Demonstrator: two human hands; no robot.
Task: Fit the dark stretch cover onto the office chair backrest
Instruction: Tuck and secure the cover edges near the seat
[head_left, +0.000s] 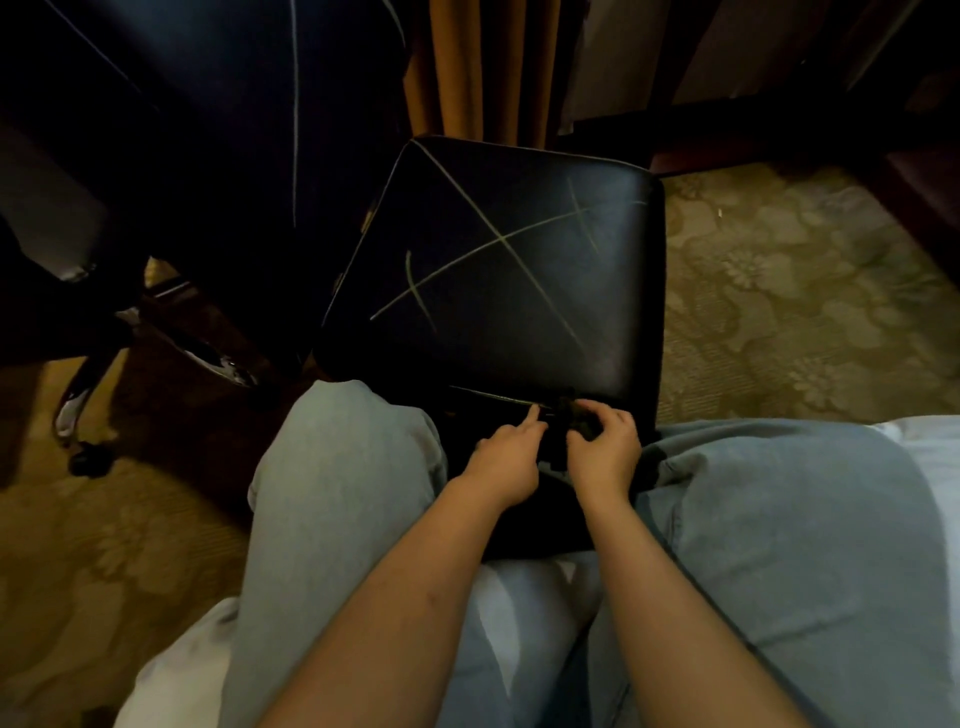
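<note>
A black cushioned chair part (509, 260) with pale crossing lines leans between my knees, its near edge at my lap. Dark stretch cover fabric (524, 519) hangs from that near edge down between my legs. My left hand (506, 460) rests at the edge with the index finger pointing along a seam. My right hand (605, 452) has curled fingers pinching a small bunch of the dark cover at the edge. What lies under the fingers is hidden in shadow.
A dark office chair (208, 156) with a chromed star base (156, 353) and castors stands at the left. An orange curtain (478, 67) hangs behind. Patterned carpet (805, 291) spreads on the right. I sit on a white-covered bed (930, 467), in light jeans.
</note>
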